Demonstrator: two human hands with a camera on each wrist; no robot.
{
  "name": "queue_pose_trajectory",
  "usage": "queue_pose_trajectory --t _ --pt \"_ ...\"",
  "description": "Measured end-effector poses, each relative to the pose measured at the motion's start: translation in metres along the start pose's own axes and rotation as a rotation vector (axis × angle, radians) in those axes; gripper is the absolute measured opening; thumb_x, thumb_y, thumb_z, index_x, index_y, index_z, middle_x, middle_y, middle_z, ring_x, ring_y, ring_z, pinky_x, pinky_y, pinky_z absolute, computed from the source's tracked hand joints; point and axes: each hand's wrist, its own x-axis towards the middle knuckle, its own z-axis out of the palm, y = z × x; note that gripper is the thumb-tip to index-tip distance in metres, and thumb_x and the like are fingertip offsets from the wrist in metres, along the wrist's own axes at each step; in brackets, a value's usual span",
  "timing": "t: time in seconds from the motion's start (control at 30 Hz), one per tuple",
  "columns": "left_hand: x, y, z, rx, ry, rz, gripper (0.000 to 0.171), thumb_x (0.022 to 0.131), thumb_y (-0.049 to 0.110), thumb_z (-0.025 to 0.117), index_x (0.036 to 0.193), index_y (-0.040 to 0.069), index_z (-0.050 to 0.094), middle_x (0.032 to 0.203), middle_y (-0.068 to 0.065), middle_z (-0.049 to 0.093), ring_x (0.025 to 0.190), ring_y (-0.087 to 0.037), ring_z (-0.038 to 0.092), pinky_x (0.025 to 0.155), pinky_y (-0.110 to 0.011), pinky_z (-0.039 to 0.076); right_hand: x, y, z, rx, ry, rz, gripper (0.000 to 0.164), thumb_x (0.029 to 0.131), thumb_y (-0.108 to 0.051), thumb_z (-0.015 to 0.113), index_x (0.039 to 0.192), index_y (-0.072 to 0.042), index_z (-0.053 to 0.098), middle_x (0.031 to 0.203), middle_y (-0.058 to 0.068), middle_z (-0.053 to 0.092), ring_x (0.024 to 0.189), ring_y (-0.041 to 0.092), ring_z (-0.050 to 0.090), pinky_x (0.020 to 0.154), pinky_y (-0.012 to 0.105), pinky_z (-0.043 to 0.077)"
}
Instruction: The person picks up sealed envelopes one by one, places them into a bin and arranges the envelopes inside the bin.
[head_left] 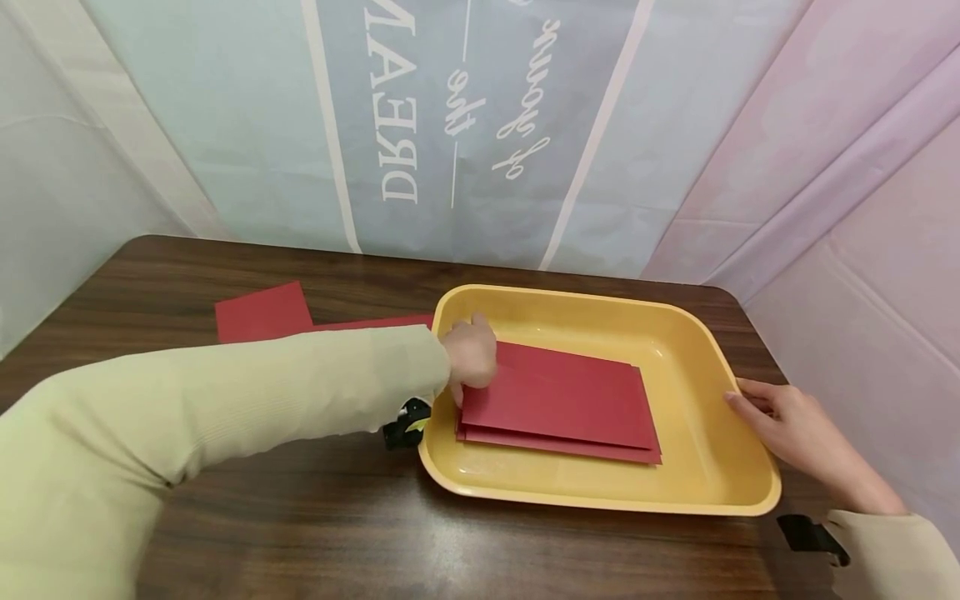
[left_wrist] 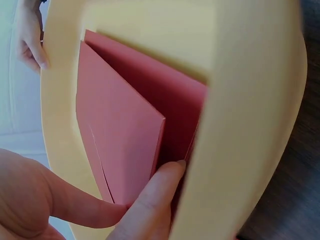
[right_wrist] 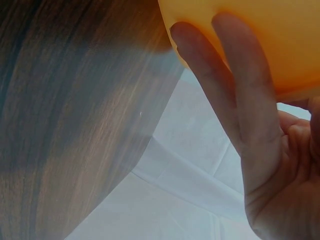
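A yellow plastic tray (head_left: 697, 433) with raised walls sits on the table, holding a small stack of flat red cards (head_left: 562, 400). Inside its left end, my left hand (head_left: 472, 354) pinches the near edge of the top red card (left_wrist: 115, 125) between thumb and finger. That card is lifted at an angle, and another red card (left_wrist: 175, 85) lies beneath it in the left wrist view. My right hand (head_left: 798, 429) grips the tray's right wall, thumb over the rim. In the right wrist view its fingers (right_wrist: 245, 65) press against the outside of the wall.
More red cards (head_left: 262, 312) lie on the dark wooden table (head_left: 360, 533) left of the tray, partly hidden behind my left sleeve (head_left: 300, 383). A printed cloth backdrop (head_left: 465, 225) hangs along the table's back edge, with pale cloth (head_left: 885, 308) on the right side.
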Motion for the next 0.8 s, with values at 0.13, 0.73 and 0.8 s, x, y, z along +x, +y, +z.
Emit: queue_pose_trajectory --t 0.13,0.73,0.8 --pt "0.0013 0.0022 0.0026 0.026 -0.012 -0.009 0.066 0.091 0.006 0.058 0.144 -0.001 0.02 0.133 -0.024 0.036 0.121 -0.036 0.049 0.057 -0.035 0.058 -0.0001 0.0004 0.0004 0.002 -0.003 0.003 0.035 0.096 -0.016 0.057 0.114 0.014 0.062 0.079 0.015 0.071 0.062 -0.01 0.051 0.055 0.02 0.043" --pt "-0.0012 0.0019 0.0054 0.111 -0.011 -0.005 0.067 0.089 0.006 0.062 0.143 -0.001 0.023 0.126 -0.023 0.036 0.062 -0.027 0.068 0.049 -0.03 0.055 -0.0008 -0.0009 0.0004 0.007 -0.014 0.016 0.039 0.096 -0.017 0.056 0.116 0.017 0.059 0.079 0.016 0.071 0.061 -0.009 0.052 0.054 0.02 0.044" --pt "-0.0016 0.0011 0.0025 0.117 -0.003 0.018 0.067 0.088 0.005 0.062 0.142 -0.002 0.023 0.125 -0.023 0.036 0.064 -0.025 0.067 0.049 -0.03 0.055 -0.0011 -0.0009 0.0 0.008 -0.018 0.019 0.04 0.097 -0.017 0.056 0.116 0.017 0.058 0.079 0.016 0.071 0.061 -0.009 0.052 0.054 0.02 0.044"
